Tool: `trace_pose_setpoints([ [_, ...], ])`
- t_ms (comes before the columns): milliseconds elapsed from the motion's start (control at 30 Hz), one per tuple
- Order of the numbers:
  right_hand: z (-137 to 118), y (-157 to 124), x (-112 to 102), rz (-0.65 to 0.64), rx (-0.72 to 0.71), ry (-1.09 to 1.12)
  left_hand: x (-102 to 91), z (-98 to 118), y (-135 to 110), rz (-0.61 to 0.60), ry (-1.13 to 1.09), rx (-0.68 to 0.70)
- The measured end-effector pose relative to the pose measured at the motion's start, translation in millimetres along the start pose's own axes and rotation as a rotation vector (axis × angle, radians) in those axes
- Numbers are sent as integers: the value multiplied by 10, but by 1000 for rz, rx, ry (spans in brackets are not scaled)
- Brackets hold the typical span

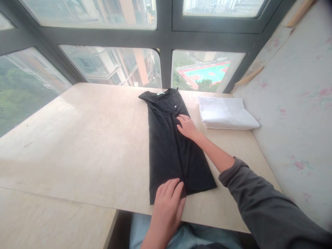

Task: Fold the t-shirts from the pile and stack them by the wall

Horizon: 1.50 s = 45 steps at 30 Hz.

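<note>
A black T-shirt [166, 145] lies on the pale table [85, 145], its sides folded inward into a long narrow strip, collar toward the window. My left hand [168, 204] rests flat on the shirt's near hem, fingers stretched out and close together. My right hand [187, 126] lies flat on the upper middle of the shirt, fingers spread, pressing along the central fold. Neither hand holds anything.
A folded white cloth [225, 113] sits on the table just right of the shirt. Large windows [114, 69] run along the far edge. A pale floral-patterned padded surface [298, 114] stands at the right. The table's near edge is at my lap.
</note>
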State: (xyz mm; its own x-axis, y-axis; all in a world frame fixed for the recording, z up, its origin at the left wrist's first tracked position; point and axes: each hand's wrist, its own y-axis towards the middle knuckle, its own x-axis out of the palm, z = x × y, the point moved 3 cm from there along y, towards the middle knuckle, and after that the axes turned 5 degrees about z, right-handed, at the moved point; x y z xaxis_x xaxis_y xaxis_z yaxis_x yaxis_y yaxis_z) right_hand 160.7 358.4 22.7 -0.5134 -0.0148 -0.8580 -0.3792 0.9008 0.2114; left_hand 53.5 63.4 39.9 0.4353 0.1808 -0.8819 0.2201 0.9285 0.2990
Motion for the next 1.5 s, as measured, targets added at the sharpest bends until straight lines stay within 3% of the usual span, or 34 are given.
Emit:
trace_pose_setpoints([
  [200, -284, -986, -162, 60, -141, 257, -187, -369, -262, 40, 83, 4],
  [333, -551, -1707, -347, -74, -202, 365, -242, -423, -307, 68, 81, 14],
  [433, -740, -2095, -382, -224, -272, 295, -243, -398, -278, 83, 68, 3],
  [533, -824, -2310, -315, -251, -319, 96, -229, -385, -273, 98, 79, -3],
  [767, -831, -2410, -266, -83, -354, 104, -273, -435, -382, 196, 129, -19],
  [933, -793, -2351, -320, -269, -301, 196, -351, -425, -401, 133, 87, 25],
  [1000, -730, -2202, -350, -278, -265, 272, -381, -430, -374, 65, 43, 32],
  [1100, -589, -1836, -359, -136, -217, 286, -394, -444, -287, -15, -11, 61],
  [1200, -495, -1481, -245, -38, -244, 126, -358, -471, -164, -4, 65, 72],
  [1300, -497, -1326, -58, -82, -342, -24, -287, -476, -89, -19, 197, 74],
  [1400, -519, -1408, 31, -132, -378, -70, -230, -416, -143, -61, 262, 118],
  [1500, -529, -1672, -34, -167, -383, -66, -202, -293, -314, -37, 253, 232],
])
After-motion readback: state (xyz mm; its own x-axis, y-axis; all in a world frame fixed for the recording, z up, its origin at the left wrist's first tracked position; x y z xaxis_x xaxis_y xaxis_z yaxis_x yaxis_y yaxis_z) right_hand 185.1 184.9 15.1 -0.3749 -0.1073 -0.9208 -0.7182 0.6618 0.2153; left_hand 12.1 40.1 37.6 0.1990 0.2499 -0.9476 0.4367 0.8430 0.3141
